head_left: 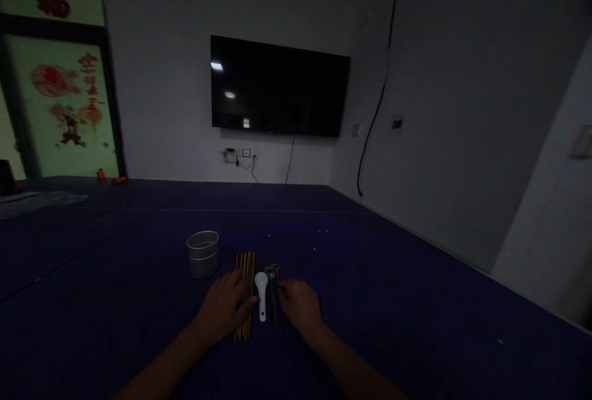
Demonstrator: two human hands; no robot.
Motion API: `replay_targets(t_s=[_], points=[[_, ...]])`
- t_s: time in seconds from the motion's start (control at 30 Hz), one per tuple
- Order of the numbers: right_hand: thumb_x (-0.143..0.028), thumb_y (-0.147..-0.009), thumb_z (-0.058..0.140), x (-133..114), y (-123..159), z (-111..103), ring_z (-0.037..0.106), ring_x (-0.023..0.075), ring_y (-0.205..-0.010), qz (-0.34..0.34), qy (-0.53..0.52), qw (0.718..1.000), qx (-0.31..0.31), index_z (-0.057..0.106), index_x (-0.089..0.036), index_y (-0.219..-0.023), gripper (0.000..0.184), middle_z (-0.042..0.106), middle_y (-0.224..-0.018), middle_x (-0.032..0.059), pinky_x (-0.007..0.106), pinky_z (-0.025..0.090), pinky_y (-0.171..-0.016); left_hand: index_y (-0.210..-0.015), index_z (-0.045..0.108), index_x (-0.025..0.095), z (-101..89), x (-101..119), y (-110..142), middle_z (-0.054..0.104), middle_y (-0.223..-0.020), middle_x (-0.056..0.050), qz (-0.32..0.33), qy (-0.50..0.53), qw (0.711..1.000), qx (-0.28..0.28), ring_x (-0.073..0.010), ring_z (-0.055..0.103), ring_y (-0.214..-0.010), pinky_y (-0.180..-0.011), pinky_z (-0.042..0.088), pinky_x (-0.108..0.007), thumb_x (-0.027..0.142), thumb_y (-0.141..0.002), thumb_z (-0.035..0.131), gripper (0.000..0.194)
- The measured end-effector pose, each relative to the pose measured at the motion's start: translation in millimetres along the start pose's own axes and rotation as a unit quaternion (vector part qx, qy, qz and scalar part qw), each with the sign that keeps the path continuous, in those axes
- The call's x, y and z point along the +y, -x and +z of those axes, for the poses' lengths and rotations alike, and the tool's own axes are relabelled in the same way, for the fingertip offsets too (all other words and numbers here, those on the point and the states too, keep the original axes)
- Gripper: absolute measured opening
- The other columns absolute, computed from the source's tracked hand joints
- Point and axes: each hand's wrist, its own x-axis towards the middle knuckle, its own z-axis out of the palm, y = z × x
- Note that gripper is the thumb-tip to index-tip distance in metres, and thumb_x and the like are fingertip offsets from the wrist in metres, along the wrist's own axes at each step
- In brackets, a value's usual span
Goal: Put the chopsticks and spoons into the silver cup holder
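On the dark blue surface lie several wooden chopsticks [251, 264], side by side and lengthwise. My left hand [225, 304] rests over them, fingers stretched out and apart, with its thumb reaching close to a white soup spoon [261, 295]. Just right of that spoon lie two slim metal spoons [271, 275], heads pointing away from me; their handles are dim. My right hand [300, 306] is beside them, its fingers curled in at the handle of the rightmost metal spoon. A round metal cup [203, 257] with an open top stands upright beyond my left hand.
Small white specks dot the blue surface [370, 301]. A television [280, 85] hangs on the far wall above sockets, and a black cable [374, 119] runs down near the corner. Orange objects [101, 174] sit by the decorated door [65, 98]; clear plastic [44, 203] lies far left.
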Motion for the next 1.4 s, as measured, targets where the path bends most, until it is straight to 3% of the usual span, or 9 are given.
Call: replay_targets(t_s=[0.1,0.43,1.4], points=[[-0.024,-0.086,0.044,-1.2,0.6,-1.1,0.064,0.0178,-0.090,0.001,0.002,1.000,-0.001,0.069,-0.028,-0.097,0.028,0.070,-0.097,0.0037,0.024,0.043,-0.075,-0.120,0.052,0.025,3.1,-2.0,1.5,0.053,-0.114,-0.008,0.001,0.005,1.000,-0.011,-0.0222,0.053,-0.099,-0.082,0.044,-0.037,0.051,-0.089,0.033,0.044],[-0.022,-0.086,0.042,-4.7,3.3,-5.2,0.063,0.0180,-0.092,-0.007,-0.005,1.000,0.001,0.068,-0.028,-0.099,0.030,0.070,-0.097,0.0032,0.024,0.043,-0.077,-0.115,0.054,0.023,3.2,-3.5,2.1,0.052,-0.119,-0.009,0.017,0.036,0.999,-0.014,-0.0238,0.051,-0.106,-0.086,0.044,-0.039,0.048,-0.090,0.033,0.042],[-0.021,-0.086,0.042,-4.7,2.0,-3.9,0.064,0.0172,-0.091,-0.011,0.002,1.000,-0.005,0.068,-0.028,-0.098,0.030,0.070,-0.096,0.0035,0.023,0.042,-0.077,-0.115,0.054,0.025,-2.7,-0.5,1.9,0.055,-0.111,-0.006,0.049,0.038,0.998,-0.022,-0.0214,0.050,-0.101,-0.083,0.043,-0.036,0.045,-0.091,0.031,0.039]])
